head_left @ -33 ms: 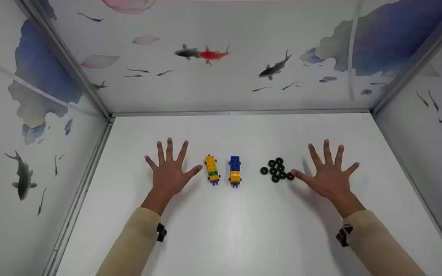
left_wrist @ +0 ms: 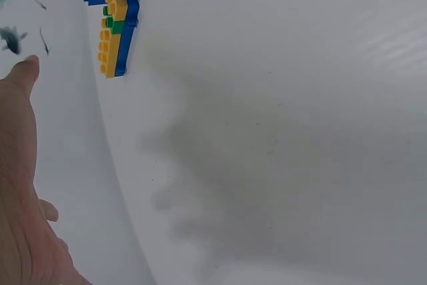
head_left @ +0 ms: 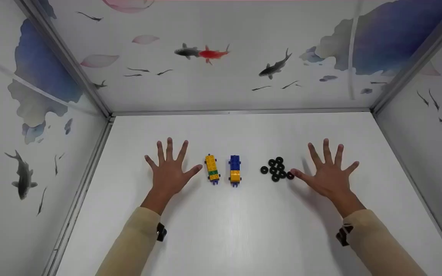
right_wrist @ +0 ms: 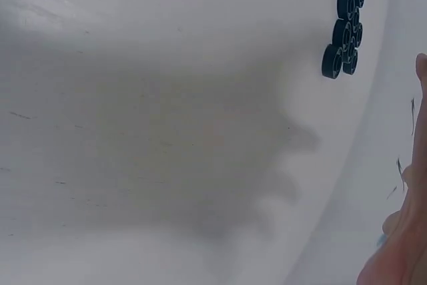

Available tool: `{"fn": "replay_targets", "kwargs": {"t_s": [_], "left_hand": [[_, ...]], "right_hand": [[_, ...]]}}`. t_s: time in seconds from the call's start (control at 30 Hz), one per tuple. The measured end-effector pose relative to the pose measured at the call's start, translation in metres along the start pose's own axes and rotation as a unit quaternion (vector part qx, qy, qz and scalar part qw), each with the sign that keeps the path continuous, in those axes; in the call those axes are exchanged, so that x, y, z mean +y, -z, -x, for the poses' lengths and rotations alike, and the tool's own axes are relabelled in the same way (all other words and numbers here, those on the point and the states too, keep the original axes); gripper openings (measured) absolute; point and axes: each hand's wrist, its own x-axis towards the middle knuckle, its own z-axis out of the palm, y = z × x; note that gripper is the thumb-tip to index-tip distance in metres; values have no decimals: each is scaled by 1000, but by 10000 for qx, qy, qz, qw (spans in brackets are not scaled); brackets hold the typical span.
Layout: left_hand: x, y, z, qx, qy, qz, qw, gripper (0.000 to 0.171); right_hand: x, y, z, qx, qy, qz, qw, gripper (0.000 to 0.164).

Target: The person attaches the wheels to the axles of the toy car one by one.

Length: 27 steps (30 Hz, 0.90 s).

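Note:
My left hand (head_left: pixel 169 174) is held above the white table with its fingers spread and nothing in it. Closest to its thumb lies a toy brick car (head_left: pixel 211 168) of yellow and green bricks on a blue base, also seen in the left wrist view (left_wrist: pixel 112 41). Right of that car stands a second toy brick car (head_left: pixel 235 168), blue at the far end and yellow at the near end. My right hand (head_left: pixel 330 178) hovers with fingers spread, also holding nothing. Its thumb tip appears over the edge of a cluster of several small black tyres (head_left: pixel 273 171).
White panels with printed fish and blue blotches enclose the table (head_left: pixel 221 230) at the back, left and right. A metal strip (head_left: pixel 228 112) runs along the back edge. Each sleeve has a black strapped device (head_left: pixel 161 232) at the wrist.

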Motion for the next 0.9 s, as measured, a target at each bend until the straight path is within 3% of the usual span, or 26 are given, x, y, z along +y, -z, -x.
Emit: {"fn": "replay_targets", "kwargs": {"t_s": [0.47,0.9], "left_hand": [[15,1,0,-101,-136,-54,9998,103],[30,-15,-1,-393,-351,-34,9986,106]], "right_hand": [[1,-5,-3,-34,4,10,10000,117],[-4,-8,-10,-218,9,-4,9998,122]]}}
